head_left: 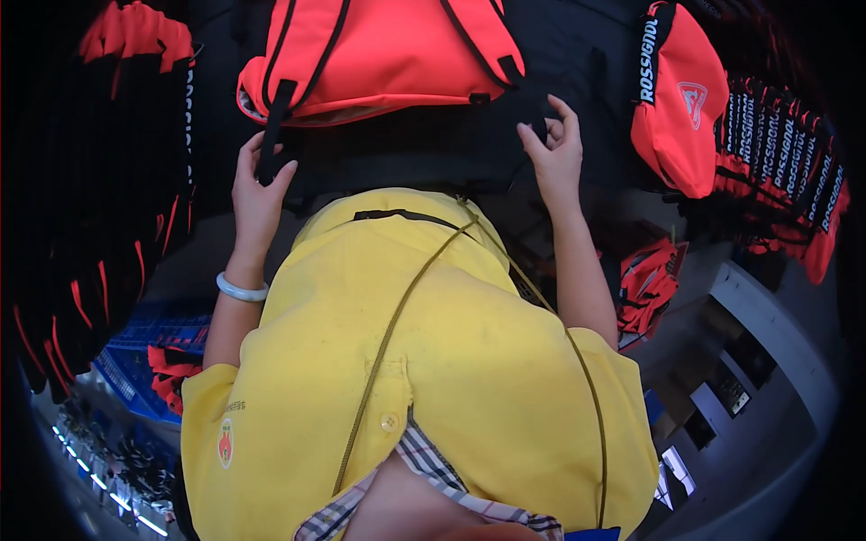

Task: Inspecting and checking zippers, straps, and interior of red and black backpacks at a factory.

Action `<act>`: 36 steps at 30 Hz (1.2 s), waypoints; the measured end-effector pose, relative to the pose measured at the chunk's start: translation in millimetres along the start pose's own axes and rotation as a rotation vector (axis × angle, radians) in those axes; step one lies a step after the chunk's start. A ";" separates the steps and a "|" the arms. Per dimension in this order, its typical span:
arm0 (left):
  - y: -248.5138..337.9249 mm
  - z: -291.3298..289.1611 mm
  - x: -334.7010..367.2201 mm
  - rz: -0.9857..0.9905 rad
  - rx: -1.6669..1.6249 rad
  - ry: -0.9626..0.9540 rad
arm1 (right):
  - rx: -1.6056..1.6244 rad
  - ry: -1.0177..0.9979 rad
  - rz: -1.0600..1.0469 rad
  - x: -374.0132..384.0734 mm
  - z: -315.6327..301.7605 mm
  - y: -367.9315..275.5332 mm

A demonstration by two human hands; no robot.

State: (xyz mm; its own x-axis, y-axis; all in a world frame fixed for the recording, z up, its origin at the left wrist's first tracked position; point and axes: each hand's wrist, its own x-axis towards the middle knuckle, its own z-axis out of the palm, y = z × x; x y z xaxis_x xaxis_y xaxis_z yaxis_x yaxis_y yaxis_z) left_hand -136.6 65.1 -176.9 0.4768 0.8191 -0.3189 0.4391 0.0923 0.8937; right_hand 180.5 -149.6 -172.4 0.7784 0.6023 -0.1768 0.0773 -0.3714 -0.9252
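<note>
A red-orange and black backpack lies on the work surface in front of me, its black part nearest my body. My left hand grips a black strap that hangs from the bag's left side. My right hand pinches the black fabric at the bag's right edge, fingers curled. A pale bangle sits on my left wrist. My yellow shirt hides the near edge of the bag.
More red and black bags hang at the right and in a row. Dark bags with red trim are stacked at the left. A blue crate stands low left, grey machine parts low right.
</note>
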 end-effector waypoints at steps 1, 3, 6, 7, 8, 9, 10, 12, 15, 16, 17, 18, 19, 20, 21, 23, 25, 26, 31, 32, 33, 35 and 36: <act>-0.8 0.3 -5.5 0.021 0.065 0.071 | -0.159 0.020 -0.048 -6.0 -1.0 3.4; -4.9 0.9 -15.3 0.062 0.198 0.214 | -0.210 0.057 -0.030 -21.4 0.3 4.2; -16.0 -4.1 -23.9 0.092 0.316 0.260 | -0.369 0.156 0.011 -39.5 3.2 11.6; -17.6 -6.0 -27.2 0.110 0.427 0.281 | -0.368 0.156 0.019 -43.8 1.4 16.7; -22.7 -9.4 -31.4 0.107 0.431 0.275 | -0.368 0.184 0.054 -49.4 -1.9 26.5; -31.7 -14.3 -36.7 0.079 0.434 0.289 | -0.369 0.212 0.089 -55.6 -5.7 36.5; -41.9 -19.0 -40.1 0.055 0.436 0.302 | -0.368 0.217 0.095 -61.9 -9.8 45.8; -65.6 -32.1 -50.1 0.084 0.450 0.312 | -0.218 0.237 0.143 -75.1 -18.8 64.3; -88.2 -45.9 -67.9 0.079 0.487 0.311 | -0.352 0.245 0.042 -98.2 -37.8 105.8; -99.6 -51.7 -72.7 0.020 0.536 0.281 | -0.355 0.207 -0.053 -104.9 -42.6 117.1; -110.7 -56.6 -77.1 -0.040 0.582 0.249 | -0.362 0.216 -0.043 -112.1 -43.3 116.6; -121.1 -60.9 -82.4 -0.053 0.577 0.240 | -0.207 0.228 0.082 -120.9 -42.0 114.7; -129.8 -63.2 -88.7 -0.039 0.570 0.264 | -0.054 0.245 0.204 -128.1 -43.1 113.5; -142.9 -70.2 -95.5 -0.080 0.463 0.286 | -0.117 0.247 0.193 -133.9 -48.2 120.5; -158.2 -78.4 -97.3 -0.121 0.356 0.291 | -0.154 0.272 0.161 -139.7 -52.2 121.8; -173.9 -96.6 -101.8 -0.051 0.190 0.254 | -0.217 0.273 0.156 -144.0 -53.6 101.6; -182.2 -112.3 -111.9 -0.056 0.266 0.259 | -0.241 0.296 0.150 -151.7 -54.5 88.6; -186.9 -115.2 -114.9 -0.081 0.271 0.304 | -0.276 0.297 0.117 -156.2 -55.5 83.9; -148.7 -121.5 -123.2 -0.199 0.634 0.238 | -0.512 0.284 -0.004 -173.8 -69.4 75.4; -136.0 -122.0 -119.9 -0.221 0.675 0.112 | -0.510 0.290 -0.001 -174.7 -72.0 69.0; -120.3 -120.9 -114.4 -0.239 0.714 -0.012 | -0.184 0.174 0.299 -171.8 -75.3 56.7; -85.2 -109.9 -95.5 -0.284 0.374 -0.063 | 0.341 -0.048 0.699 -156.5 -71.2 27.8; -54.7 -98.1 -82.8 -0.327 0.037 -0.122 | 0.567 -0.148 0.707 -150.2 -68.3 13.0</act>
State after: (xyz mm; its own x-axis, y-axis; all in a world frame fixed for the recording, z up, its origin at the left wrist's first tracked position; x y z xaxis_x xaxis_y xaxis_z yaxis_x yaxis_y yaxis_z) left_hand -274.8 47.8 -168.4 0.3930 0.6757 -0.6238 0.6102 0.3159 0.7266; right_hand 107.1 -293.1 -135.0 0.4379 0.4654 -0.7691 -0.7338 -0.3091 -0.6049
